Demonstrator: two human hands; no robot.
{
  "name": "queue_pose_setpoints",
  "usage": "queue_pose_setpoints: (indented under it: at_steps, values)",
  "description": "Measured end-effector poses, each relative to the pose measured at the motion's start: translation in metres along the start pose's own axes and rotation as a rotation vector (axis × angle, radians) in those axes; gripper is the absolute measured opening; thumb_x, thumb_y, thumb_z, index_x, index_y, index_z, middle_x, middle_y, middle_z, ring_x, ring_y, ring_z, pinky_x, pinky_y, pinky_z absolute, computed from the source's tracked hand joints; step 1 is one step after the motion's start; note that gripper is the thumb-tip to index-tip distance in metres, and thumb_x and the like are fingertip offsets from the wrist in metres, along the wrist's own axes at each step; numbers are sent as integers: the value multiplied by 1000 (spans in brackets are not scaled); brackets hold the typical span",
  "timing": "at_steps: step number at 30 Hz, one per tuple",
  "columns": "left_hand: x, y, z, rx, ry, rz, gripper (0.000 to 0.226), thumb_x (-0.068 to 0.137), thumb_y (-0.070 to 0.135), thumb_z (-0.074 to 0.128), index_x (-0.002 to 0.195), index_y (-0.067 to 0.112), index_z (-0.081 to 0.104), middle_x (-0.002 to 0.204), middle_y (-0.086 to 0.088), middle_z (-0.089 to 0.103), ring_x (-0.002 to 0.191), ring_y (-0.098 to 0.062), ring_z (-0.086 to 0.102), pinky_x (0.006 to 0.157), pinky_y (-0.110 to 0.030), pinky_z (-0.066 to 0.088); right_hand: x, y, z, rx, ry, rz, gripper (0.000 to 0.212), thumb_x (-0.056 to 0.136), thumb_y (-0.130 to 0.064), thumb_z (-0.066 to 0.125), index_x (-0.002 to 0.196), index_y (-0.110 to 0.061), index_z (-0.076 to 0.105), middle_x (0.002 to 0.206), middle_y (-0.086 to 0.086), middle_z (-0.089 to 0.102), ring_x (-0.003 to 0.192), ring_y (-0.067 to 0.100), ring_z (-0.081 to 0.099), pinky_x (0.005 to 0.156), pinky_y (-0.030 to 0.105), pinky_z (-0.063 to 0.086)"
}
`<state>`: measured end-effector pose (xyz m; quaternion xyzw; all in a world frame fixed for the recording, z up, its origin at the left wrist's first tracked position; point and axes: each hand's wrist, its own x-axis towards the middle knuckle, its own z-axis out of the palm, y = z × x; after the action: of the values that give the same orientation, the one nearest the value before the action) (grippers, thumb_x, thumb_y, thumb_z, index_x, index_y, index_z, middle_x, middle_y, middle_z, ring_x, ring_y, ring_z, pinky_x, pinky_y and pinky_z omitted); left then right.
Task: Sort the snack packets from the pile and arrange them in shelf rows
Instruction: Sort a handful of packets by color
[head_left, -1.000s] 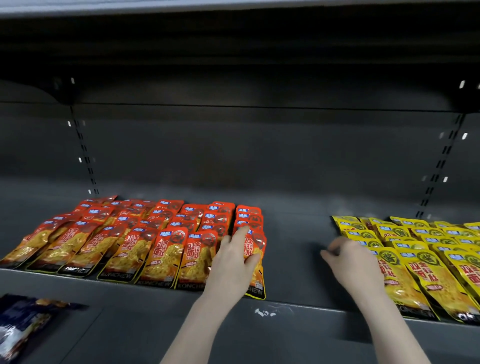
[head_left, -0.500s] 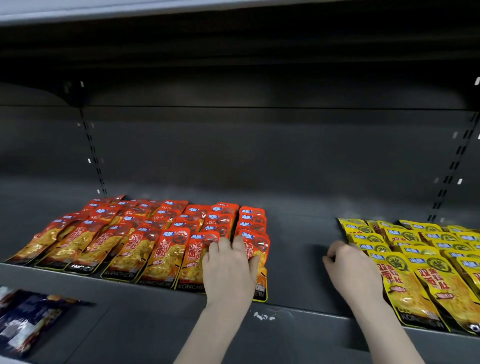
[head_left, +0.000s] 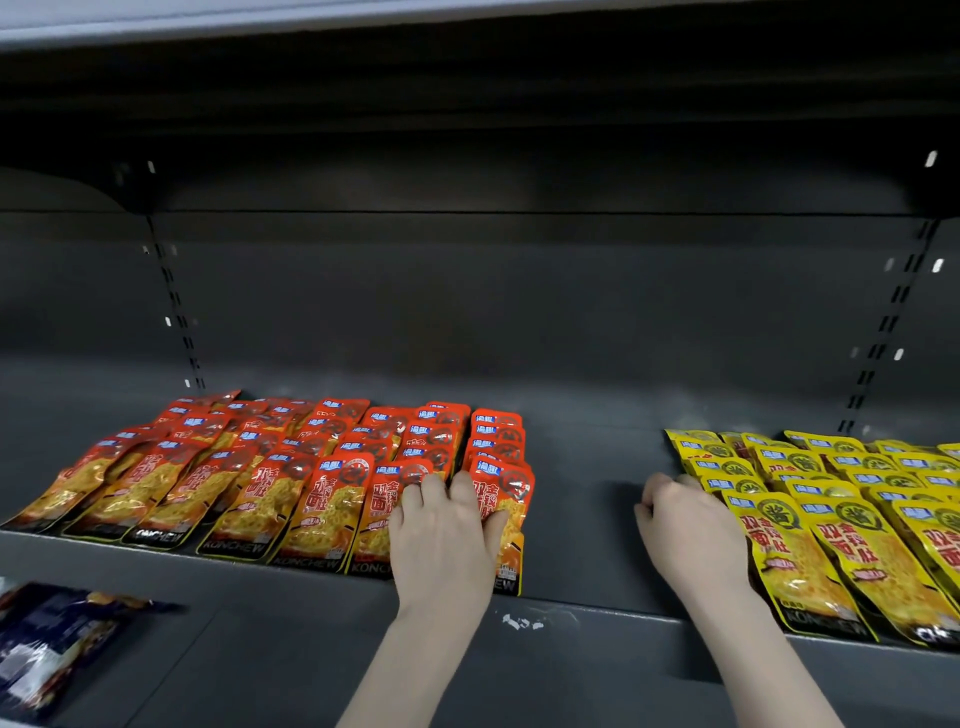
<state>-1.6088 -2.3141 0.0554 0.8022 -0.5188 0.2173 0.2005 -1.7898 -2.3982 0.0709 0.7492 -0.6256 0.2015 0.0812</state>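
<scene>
Red snack packets (head_left: 291, 483) lie in overlapping rows on the left of the dark grey shelf (head_left: 587, 499). Yellow snack packets (head_left: 841, 525) lie in similar rows on the right. My left hand (head_left: 447, 540) rests palm down on the front red packets, fingers slightly bent on the second-to-last column and thumb on the rightmost packet. My right hand (head_left: 691, 530) sits at the left edge of the yellow rows with its fingers curled. Its fingertips are hidden, and I see nothing held in it.
A bare strip of shelf separates the red and yellow groups. Dark blue packets (head_left: 52, 639) lie on the lower shelf (head_left: 270, 670) at the bottom left. Another shelf board (head_left: 467, 21) hangs overhead. Slotted uprights run up the back wall.
My left hand's fingers have drawn back and bent from a stretched reach over the red packets. My right hand stays at the yellow rows' left edge.
</scene>
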Motion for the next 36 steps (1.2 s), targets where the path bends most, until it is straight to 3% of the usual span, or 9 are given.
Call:
queue_pose_setpoints:
  at_steps: [10, 12, 14, 19, 21, 25, 27, 30, 36]
  values:
    - [-2, 0, 0, -97, 82, 37, 43, 44, 31, 93, 71, 5, 73, 64, -11, 62, 57, -29, 60, 51, -37, 52, -11, -4, -5, -132, -1, -31, 22, 94, -32, 45, 104, -17, 58, 107, 3, 59, 106, 23, 55, 78, 28, 44]
    - [-2, -1, 1, -108, 90, 39, 41, 44, 30, 93, 68, 3, 72, 63, -12, 62, 57, -31, 60, 52, -39, 52, -12, -6, -3, -131, 42, -44, 16, 87, -27, 60, 92, -12, 63, 93, 8, 63, 93, 28, 61, 70, 31, 48]
    - [-3, -2, 1, -126, 80, 48, 40, 44, 28, 93, 67, 2, 72, 62, -13, 62, 57, -32, 59, 53, -40, 51, -12, -4, 3, -121, 53, -51, 20, 66, -17, 81, 69, -8, 63, 68, 12, 61, 67, 34, 62, 51, 32, 47]
    - [-4, -7, -2, -193, 54, 94, 43, 43, 28, 92, 70, 2, 72, 65, -12, 60, 60, -31, 58, 54, -40, 51, -10, -1, 9, -191, 99, -75, 32, 49, -13, 89, 56, -9, 58, 54, 9, 55, 50, 31, 57, 39, 28, 42]
    - [-1, -8, -3, -230, 64, 115, 44, 44, 28, 91, 75, 3, 72, 67, -11, 60, 61, -31, 58, 55, -38, 51, -11, -1, 10, -205, 85, -61, 26, 57, -14, 86, 61, -8, 61, 60, 10, 58, 56, 32, 59, 43, 29, 43]
    - [3, -7, -8, -297, 72, 166, 44, 48, 31, 90, 81, 8, 72, 72, -7, 61, 65, -27, 58, 56, -36, 50, -12, -2, 4, -215, 77, -40, 16, 89, -27, 57, 93, -12, 64, 94, 8, 63, 93, 30, 59, 70, 31, 45]
    - [6, -5, -9, -333, 59, 186, 42, 49, 29, 89, 82, 11, 72, 74, -6, 62, 65, -27, 59, 56, -36, 51, -13, -4, -2, -191, 75, -41, 12, 83, -24, 65, 85, -12, 65, 85, 9, 63, 83, 33, 61, 65, 33, 46]
    - [10, 3, -13, -371, 26, 217, 41, 51, 29, 89, 85, 15, 72, 76, -2, 64, 66, -25, 60, 56, -35, 51, -13, 4, -7, -192, 179, -64, 24, 57, -12, 84, 59, -10, 61, 57, 9, 57, 53, 33, 57, 45, 33, 46]
    - [19, 41, -31, -407, -58, 257, 39, 58, 32, 87, 90, 17, 71, 83, -2, 65, 76, -25, 62, 63, -36, 52, -13, 48, -34, -246, 346, -48, 23, 53, -10, 85, 61, -10, 64, 57, 8, 57, 52, 32, 57, 45, 32, 46]
